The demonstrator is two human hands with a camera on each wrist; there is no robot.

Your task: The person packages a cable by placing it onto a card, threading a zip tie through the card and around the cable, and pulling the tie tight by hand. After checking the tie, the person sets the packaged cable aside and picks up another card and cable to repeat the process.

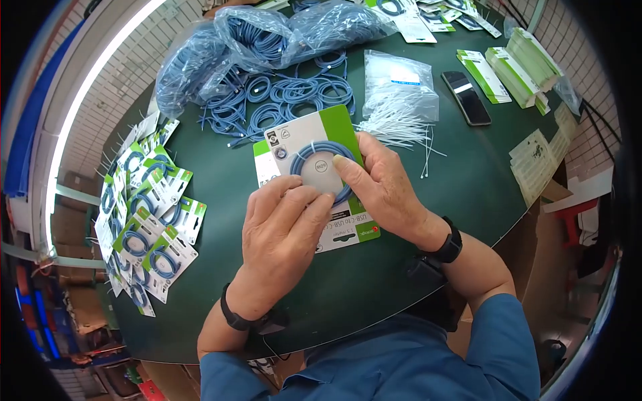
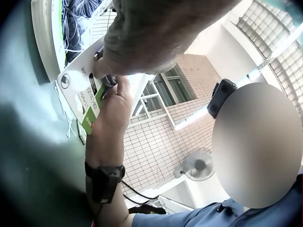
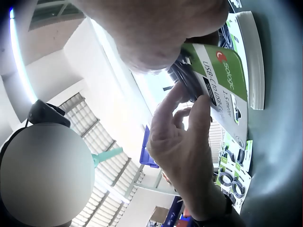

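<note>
A white-and-green packaging card (image 1: 338,123) is held over the table with a coiled blue USB cable (image 1: 305,156) on its face. My right hand (image 1: 388,194) grips the card's right edge, its thumb pressing on the coil. At the lower left of the coil, the bent fingers of my left hand (image 1: 284,230) pinch the cable. A white tie crosses the top of the coil. The right wrist view shows the left thumb and fingers at the cable (image 3: 185,80) from below. Behind the held card lies a thick stack of cards (image 3: 251,56) on the table.
Carded cables (image 1: 160,260) are piled at left. Loose coiled cables (image 1: 301,93) and a big plastic bag of cables (image 1: 267,40) lie at the back. White cable ties (image 1: 398,120), a phone (image 1: 466,98) and folded cards (image 1: 528,63) are at the right on the green table (image 1: 374,287).
</note>
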